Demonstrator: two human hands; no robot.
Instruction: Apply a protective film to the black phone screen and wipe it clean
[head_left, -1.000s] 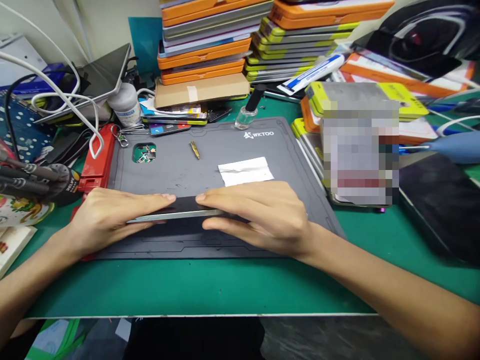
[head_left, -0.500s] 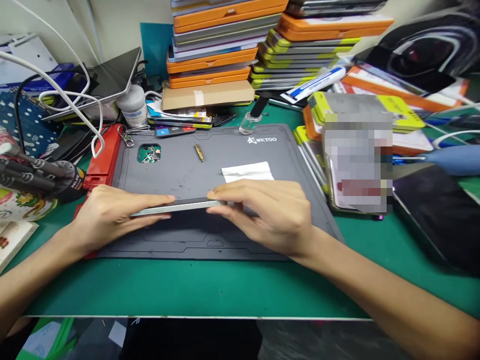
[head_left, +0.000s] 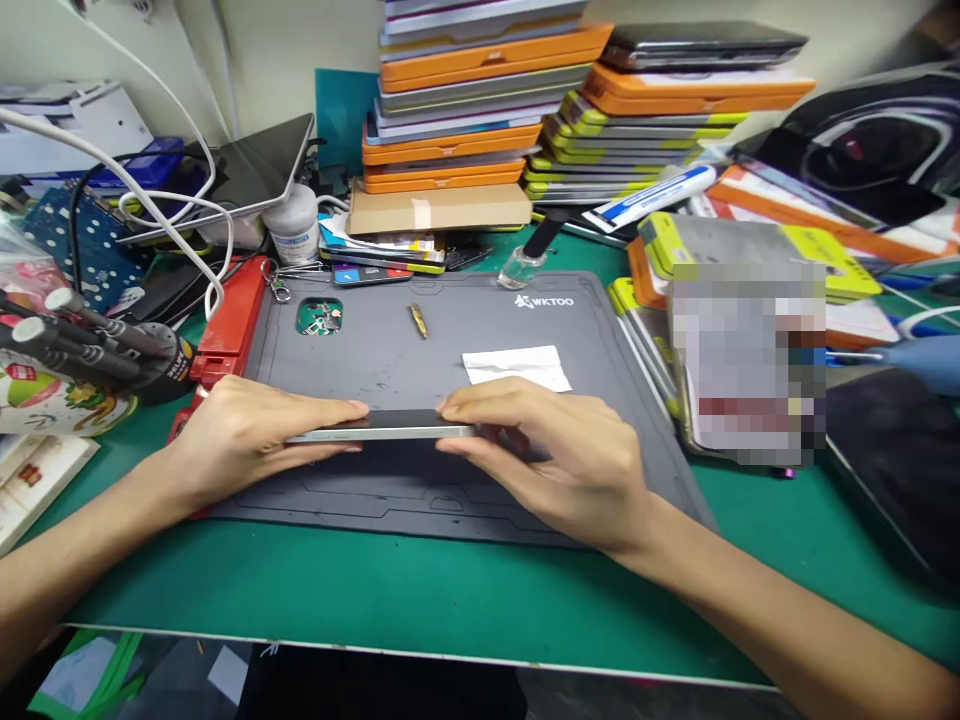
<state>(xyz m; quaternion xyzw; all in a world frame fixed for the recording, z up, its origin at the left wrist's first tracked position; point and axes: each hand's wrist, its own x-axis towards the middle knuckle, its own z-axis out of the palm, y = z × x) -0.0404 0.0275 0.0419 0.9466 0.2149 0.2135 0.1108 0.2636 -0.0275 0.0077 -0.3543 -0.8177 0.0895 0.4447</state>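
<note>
a flat phone (head_left: 386, 433) with a dark face and a silver edge is held nearly edge-on over the front part of a grey mat (head_left: 375, 375). the left hand (head_left: 244, 435) is clamped on its left end, thumb side above and fingers beneath; the right hand (head_left: 562, 455) pinches the other end the same way. the fingertips stand apart, with the middle of the phone's edge showing between them.

behind the phone, grey mat runs back to a brass-coloured bit (head_left: 418, 321); a white paper piece (head_left: 517, 368) lies just behind the right hand. a strip of green worktop (head_left: 450, 590) runs between the mat's front edge and its own. a red holder (head_left: 232, 315) follows the mat's left edge, and a pile of cases (head_left: 645, 335) crowds the right one. a small bottle (head_left: 523, 268) with a black cap stands at the back edge.

white lettering on the mat reads "wktoo". the black tool pot (head_left: 169, 365) at left seems to say "relife". the white tub's (head_left: 295, 225) blue print is too small to read, and pixelation hides a label on the right-hand pile.
</note>
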